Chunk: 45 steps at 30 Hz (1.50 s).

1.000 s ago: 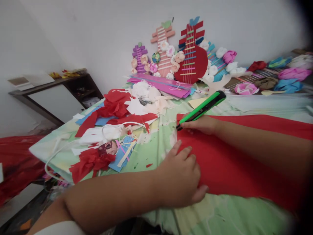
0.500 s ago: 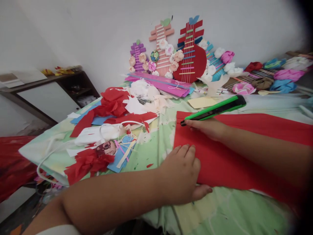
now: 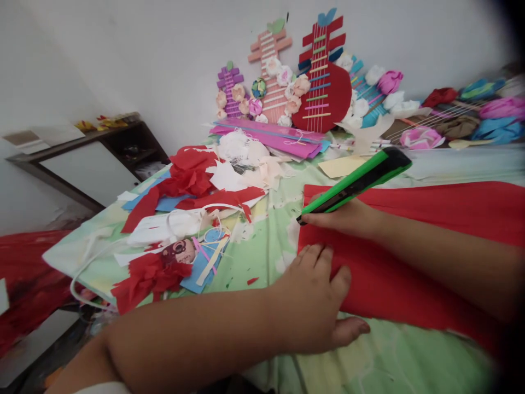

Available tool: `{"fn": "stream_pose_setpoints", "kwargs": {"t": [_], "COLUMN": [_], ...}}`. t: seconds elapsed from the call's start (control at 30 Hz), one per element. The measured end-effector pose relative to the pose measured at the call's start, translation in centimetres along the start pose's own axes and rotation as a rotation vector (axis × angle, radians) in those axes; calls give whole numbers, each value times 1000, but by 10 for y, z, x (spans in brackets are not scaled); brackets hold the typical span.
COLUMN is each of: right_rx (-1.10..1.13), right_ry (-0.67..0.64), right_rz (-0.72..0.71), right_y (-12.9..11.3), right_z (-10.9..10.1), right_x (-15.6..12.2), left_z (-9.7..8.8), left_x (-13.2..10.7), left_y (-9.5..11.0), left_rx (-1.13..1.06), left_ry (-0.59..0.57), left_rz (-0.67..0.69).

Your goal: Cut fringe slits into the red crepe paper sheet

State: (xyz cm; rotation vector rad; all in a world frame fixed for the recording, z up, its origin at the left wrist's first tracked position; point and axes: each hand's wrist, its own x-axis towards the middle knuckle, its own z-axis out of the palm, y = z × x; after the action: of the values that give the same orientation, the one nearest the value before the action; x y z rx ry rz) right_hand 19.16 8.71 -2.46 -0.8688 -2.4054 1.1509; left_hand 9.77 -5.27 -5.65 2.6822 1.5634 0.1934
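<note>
A wide sheet of red paper (image 3: pixel 410 273) lies on the table, its short left edge beside my hands. My right hand (image 3: pixel 348 219) grips a green and black utility knife (image 3: pixel 356 180), tilted with its dark tip low at the paper's left edge. Whether a blade is out is too small to tell. Nearer to me, my left hand (image 3: pixel 311 301) rests palm down across the sheet's lower left corner, fingers spread and thumb pointing right over the green cloth.
A green patterned cloth (image 3: pixel 258 251) covers the table. Red paper scraps (image 3: pixel 188 169), white string (image 3: pixel 241 148) and blue card pieces (image 3: pixel 200 268) are heaped at left. Paper-decorated guitar shapes, including a red guitar (image 3: pixel 328 98), lean on the wall. A low cabinet (image 3: pixel 82 169) stands at left.
The knife's tip has come down toward me along the paper's left edge, and the knife is tilted more steeply. My left thumb and forefinger have spread wider. The view has shifted slightly.
</note>
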Motion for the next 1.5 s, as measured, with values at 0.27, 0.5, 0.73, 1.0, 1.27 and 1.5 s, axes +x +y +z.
{"fn": "stream_pose_setpoints", "kwargs": {"t": [0.27,0.5,0.73,1.0,1.27,1.5], "right_rx": [16,-93,-26,-12,-35,-78], "right_ry": [-32,68,-56,-72,-39,-50], "right_rz": [101,21,28,102,89,41], "right_y": [14,22,21,14,19,20], "right_z": [1,5,2,1,4,4], "right_x": [-1,-1,0,1,3,5], "left_z": [2,0,-2,-4,-4,-2], "left_x": [-3,-2,-2,-2,-2,-2], "left_y": [3,4,3,3,3,-1], "left_rx": [-83,-72,-77,-38,-36,-39], "left_ry": [-44,-78,-103,-81,-87,-28], "left_rz": [0,0,-25,-9,0,-20]}}
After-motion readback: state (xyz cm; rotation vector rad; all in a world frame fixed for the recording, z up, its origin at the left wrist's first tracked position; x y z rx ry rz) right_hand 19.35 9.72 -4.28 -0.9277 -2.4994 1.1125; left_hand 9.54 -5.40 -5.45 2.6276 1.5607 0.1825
